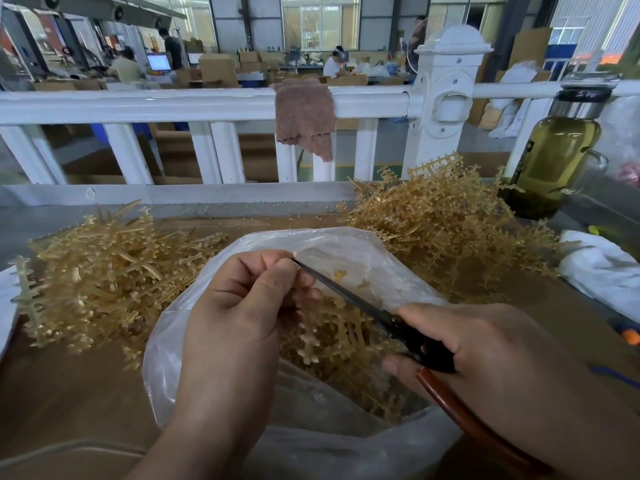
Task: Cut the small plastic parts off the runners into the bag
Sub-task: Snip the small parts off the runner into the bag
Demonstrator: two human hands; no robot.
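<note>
Right hand (502,358) nearest, fingers wrapped round scissors (367,308) handles, blade tip against left fingertips. Left hand (242,306) pinches tan runner (311,341) over open plastic bag (173,368), small parts (339,274) inside. Runner heap (104,268) left of bag, bigger heap (443,220) right.

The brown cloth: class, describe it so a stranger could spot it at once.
Find the white railing behind the table. Left of its thick capped post, the brown cloth hangs over the top rail. It is the only soft, draped thing there; all else is hard white bars.
</note>
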